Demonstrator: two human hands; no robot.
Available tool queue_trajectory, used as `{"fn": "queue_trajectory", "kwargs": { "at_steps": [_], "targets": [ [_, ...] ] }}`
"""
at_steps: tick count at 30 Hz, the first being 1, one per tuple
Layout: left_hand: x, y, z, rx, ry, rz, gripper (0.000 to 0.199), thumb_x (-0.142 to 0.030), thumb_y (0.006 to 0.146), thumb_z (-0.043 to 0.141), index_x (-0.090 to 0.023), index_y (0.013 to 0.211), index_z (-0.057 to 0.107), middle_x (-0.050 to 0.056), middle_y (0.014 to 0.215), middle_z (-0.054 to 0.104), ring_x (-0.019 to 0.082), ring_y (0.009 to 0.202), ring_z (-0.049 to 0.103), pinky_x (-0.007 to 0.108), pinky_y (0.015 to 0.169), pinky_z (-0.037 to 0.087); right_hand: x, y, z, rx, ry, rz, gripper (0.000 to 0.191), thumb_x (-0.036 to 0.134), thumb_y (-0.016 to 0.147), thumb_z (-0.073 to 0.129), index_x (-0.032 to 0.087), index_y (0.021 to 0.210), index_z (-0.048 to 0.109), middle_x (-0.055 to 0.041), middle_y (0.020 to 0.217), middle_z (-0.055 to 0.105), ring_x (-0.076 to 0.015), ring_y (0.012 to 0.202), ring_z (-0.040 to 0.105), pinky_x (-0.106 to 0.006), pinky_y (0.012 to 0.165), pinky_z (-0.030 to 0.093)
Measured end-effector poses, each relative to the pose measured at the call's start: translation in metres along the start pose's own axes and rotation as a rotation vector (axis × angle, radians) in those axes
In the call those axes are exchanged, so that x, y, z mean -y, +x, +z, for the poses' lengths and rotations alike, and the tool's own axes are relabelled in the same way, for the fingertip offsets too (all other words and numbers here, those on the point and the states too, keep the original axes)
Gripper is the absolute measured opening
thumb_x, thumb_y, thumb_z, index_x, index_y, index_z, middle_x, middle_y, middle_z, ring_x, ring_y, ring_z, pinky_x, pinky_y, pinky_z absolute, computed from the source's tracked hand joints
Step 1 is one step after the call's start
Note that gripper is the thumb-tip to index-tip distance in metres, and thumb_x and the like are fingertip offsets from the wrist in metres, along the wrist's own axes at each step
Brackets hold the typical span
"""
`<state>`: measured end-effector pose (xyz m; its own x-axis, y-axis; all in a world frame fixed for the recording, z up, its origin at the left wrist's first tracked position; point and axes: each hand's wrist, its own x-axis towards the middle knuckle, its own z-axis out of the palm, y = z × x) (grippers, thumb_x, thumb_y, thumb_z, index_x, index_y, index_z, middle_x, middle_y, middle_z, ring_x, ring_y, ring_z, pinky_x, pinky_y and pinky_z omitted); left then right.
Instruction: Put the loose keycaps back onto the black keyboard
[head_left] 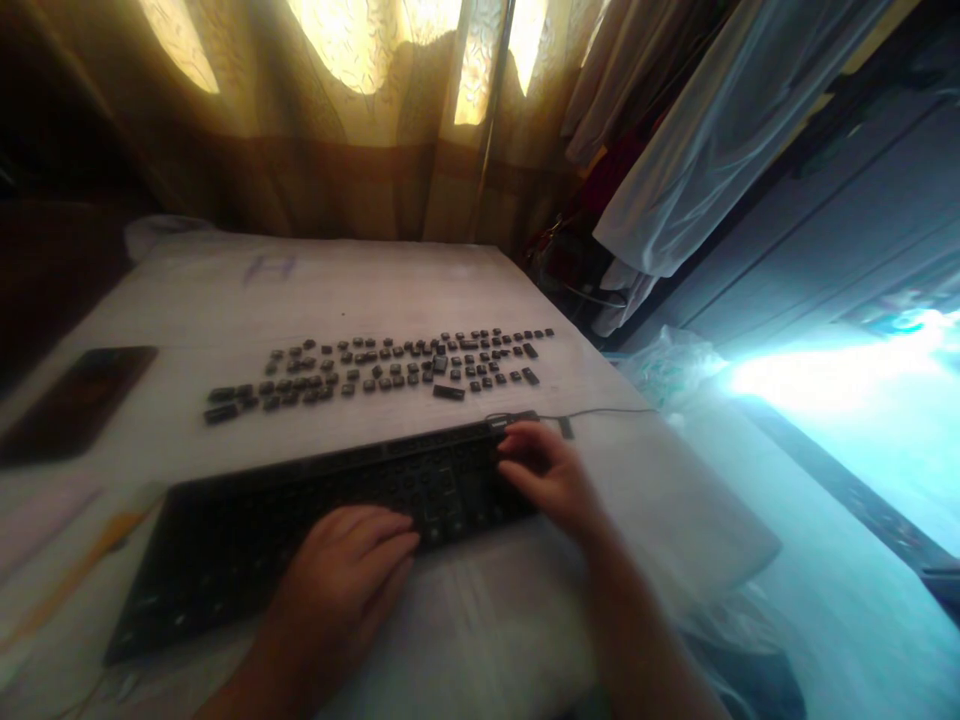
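A black keyboard (pixel 247 520) lies at a slant on the white table, with part of its right end bare of keycaps. My left hand (pixel 352 560) rests over its front edge, fingers stretched out and close together. At the right end of the keyboard is my right hand (pixel 544 470), thumb and fingertips curled towards each other just above it; anything between them is too small and blurred to make out. Behind the keyboard, many loose black keycaps (pixel 386 383) are spread in rough rows. A longer black keycap (pixel 448 392) lies in front of them.
A dark phone-like slab (pixel 79 400) lies on the left of the table (pixel 360 285). Near it are an orange-handled tool (pixel 82 570) and a pink item (pixel 41 520). A thin cable (pixel 600 411) runs right from the keyboard. Curtains (pixel 360 150) hang behind; clear plastic (pixel 675 365) lies beyond the right edge.
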<state>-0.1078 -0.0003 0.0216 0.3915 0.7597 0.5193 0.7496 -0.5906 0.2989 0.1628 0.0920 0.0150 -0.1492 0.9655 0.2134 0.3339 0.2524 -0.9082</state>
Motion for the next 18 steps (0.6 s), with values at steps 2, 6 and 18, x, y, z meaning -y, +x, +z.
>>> {"fn": "queue_trajectory", "kwargs": {
  "at_steps": [2,6,18],
  "targets": [
    [-0.001,0.002,-0.001,-0.011,-0.007,0.017,0.023,-0.023,0.095,0.051,-0.024,0.099,0.074,0.004,0.098,0.077,0.021,0.09,0.07,0.037,0.08,0.055,0.002,-0.002,0.005,0.036,-0.032,-0.014,0.034,0.02,0.076,0.07,0.025,0.109,0.063,-0.0028,0.09,0.072,-0.0187,0.083,0.068,-0.034,0.077,0.056],
    [-0.002,0.006,-0.004,-0.02,0.002,0.034,0.025,-0.021,0.096,0.049,-0.023,0.099,0.073,0.004,0.097,0.077,0.02,0.088,0.07,0.036,0.078,0.055,0.012,-0.006,0.013,0.083,-0.137,-0.121,0.035,0.015,0.076,0.068,0.025,0.11,0.063,-0.0023,0.09,0.071,-0.0186,0.084,0.067,-0.034,0.077,0.055],
    [-0.004,0.008,-0.006,-0.023,-0.013,0.043,0.023,-0.017,0.096,0.049,-0.02,0.098,0.072,0.004,0.096,0.076,0.02,0.088,0.068,0.037,0.08,0.053,0.027,-0.008,0.025,0.147,-0.272,-0.353,0.036,0.011,0.077,0.068,0.024,0.109,0.062,-0.0026,0.086,0.072,-0.0195,0.081,0.066,-0.033,0.073,0.054]
  ]
}}
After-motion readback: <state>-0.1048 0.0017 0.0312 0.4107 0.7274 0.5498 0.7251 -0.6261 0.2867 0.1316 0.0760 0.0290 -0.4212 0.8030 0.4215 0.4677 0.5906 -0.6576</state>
